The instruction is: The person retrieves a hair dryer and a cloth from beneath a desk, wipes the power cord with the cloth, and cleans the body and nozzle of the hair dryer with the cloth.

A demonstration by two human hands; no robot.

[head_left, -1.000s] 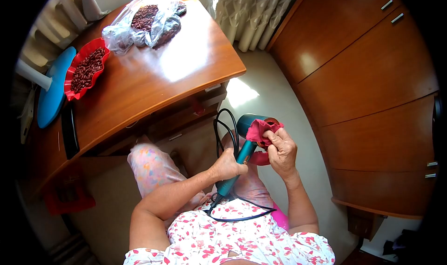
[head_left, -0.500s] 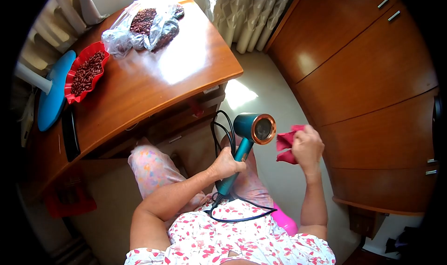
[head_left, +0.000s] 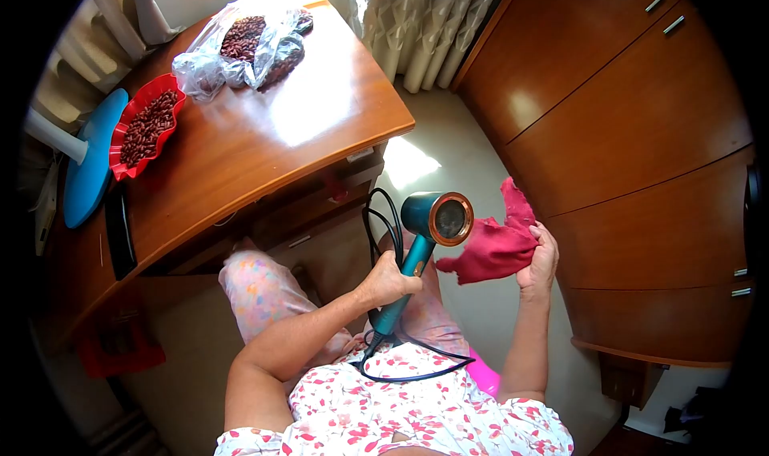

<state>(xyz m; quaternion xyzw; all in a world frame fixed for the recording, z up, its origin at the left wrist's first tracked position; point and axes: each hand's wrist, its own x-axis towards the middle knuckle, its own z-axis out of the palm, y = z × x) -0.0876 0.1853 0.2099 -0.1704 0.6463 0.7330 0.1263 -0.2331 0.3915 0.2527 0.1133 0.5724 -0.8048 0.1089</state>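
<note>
Steady, now: best to brace the hair dryer at centre frame, keep its black cord clear, and gather the crimson cloth's floppy ends. My left grip wraps closed around the handle; my right grip pinches the cloth, right of centre, beside the nozzle.

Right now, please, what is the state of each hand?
Left hand: closed, holding the teal hair dryer.
Right hand: closed, holding the dark pink cloth.
</note>
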